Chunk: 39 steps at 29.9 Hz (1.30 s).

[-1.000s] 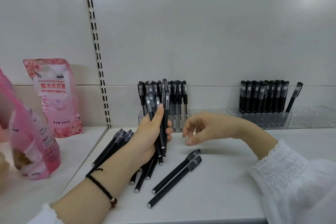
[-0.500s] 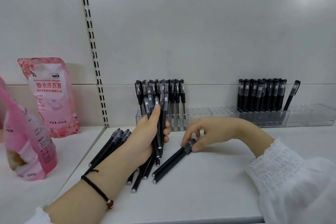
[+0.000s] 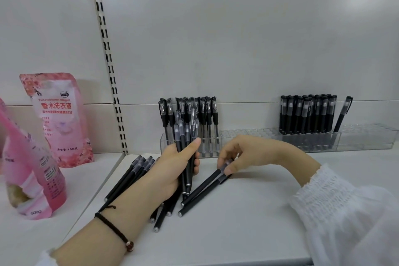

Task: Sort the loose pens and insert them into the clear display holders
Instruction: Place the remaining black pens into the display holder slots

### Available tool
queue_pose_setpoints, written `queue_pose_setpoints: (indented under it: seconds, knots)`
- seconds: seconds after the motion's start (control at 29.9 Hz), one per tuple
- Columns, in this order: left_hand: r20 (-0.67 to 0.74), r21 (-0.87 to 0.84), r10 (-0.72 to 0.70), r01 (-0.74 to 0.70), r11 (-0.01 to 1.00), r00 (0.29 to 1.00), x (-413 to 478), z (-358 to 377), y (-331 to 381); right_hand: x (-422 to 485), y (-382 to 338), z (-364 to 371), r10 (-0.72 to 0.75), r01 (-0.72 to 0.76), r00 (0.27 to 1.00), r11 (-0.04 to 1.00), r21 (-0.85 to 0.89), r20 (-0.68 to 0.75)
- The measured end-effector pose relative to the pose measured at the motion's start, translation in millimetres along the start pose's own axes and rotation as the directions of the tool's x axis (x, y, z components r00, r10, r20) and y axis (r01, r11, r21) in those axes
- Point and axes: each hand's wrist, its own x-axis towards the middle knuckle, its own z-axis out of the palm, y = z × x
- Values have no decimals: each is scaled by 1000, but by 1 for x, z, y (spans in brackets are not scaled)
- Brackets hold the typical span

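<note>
Black pens with frosted clear caps fill the left hand point(image 3: 174, 170): its fingers and thumb curl round a bundle of pens point(image 3: 186, 147) held upright, caps up, near the middle of the shelf point(image 3: 248, 229). A dark cord bracelet point(image 3: 114, 227) sits on that wrist. Just to the right, the right hand point(image 3: 239, 155), in a white gathered sleeve point(image 3: 345, 211), pinches the cap ends of two pens point(image 3: 203, 190). These lie side by side on the shelf, their silver-tipped ends pointing toward the front edge.

More loose pens point(image 3: 129, 177) lie slanted behind the left forearm near the shelf's left edge, and a few point(image 3: 160, 218) poke out under the wrist.

Along the back edge stand the clear holders. The left holder point(image 3: 164, 142) carries a row of upright pens point(image 3: 207, 114) with see-through barrels. The long holder point(image 3: 367, 138) toward the back right corner carries a tight block of black pens point(image 3: 306, 114) and one tilted pen point(image 3: 343, 114) beside it.

On the next shelf to the left stand two pink pouches point(image 3: 58, 119).
</note>
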Motion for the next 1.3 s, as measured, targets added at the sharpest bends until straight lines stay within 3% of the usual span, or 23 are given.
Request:
queue_pose_setpoints:
  seconds: [0.23, 0.4, 0.6, 0.83, 1.1, 1.3]
  knots:
    - [0, 13, -9, 9, 1000, 1000, -1, -1, 1, -2, 1, 0, 33, -32, 999, 999, -29, 43]
    - [19, 18, -19, 19, 1000, 1000, -4, 1, 1, -5, -1, -6, -27, 29, 1000, 974, 223, -11]
    - [55, 170, -5, -5, 985, 998, -8, 1, 3, -5, -3, -13, -72, 126, 987, 900, 417, -143]
    - [129, 34, -21, 17, 999, 991, -11, 9, -1, 0, -9, -13, 15, 148, 966, 786, 600, -257]
    - [157, 52, 56, -65, 997, 986, -10, 12, -5, 0, -21, -6, 111, 189, 909, 749, 635, -402]
    - [169, 21, 223, -229, 973, 960, -5, 14, -7, 1, -30, 2, 109, 209, 904, 730, 651, -414]
